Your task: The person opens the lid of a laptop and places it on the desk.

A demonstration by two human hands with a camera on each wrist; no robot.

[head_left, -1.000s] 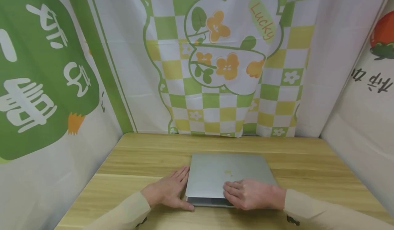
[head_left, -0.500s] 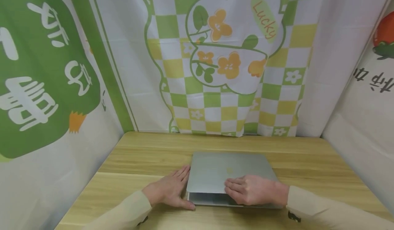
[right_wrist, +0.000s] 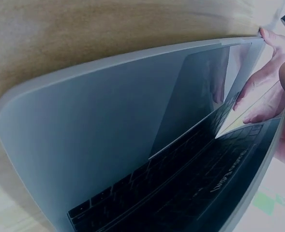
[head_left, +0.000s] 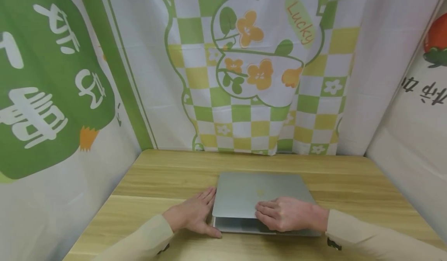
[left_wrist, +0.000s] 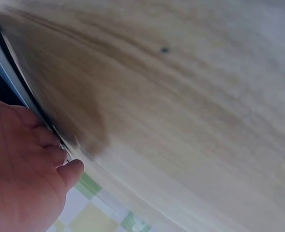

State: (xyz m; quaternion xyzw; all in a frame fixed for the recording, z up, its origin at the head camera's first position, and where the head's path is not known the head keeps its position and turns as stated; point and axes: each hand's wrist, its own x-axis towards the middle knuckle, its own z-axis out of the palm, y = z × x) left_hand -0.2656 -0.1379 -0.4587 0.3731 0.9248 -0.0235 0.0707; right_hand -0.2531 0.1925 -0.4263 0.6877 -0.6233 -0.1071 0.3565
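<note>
A: What does the person have on the wooden table [head_left: 167,167]?

B: A slim silver laptop [head_left: 265,183], lying with its base [head_left: 232,226] flat on the tabletop; the lid [head_left: 234,199] stands partly raised, with a gap along the front; the step in hand looks like opening it, though closing cannot be ruled out.

A: And the hands?

B: The right hand [head_left: 288,214] grips the lid at its front edge; the left hand [head_left: 193,214] is at the laptop's left side, fingers extended along it and thumb by the front corner; it grasps nothing and seems to steady the base.

A: What would the next move call for?

B: Probably a slow, even lift, the left hand bracing so that nothing slides.

A: How does the laptop look?

B: Smooth, with rounded corners; the right wrist view shows a glossy dark screen [right_wrist: 229,179], a black keyboard [right_wrist: 152,174] and a touchpad [right_wrist: 181,106]; smallest is a pale golden emblem [head_left: 260,192] on the lid, too blurred to make out.
</note>
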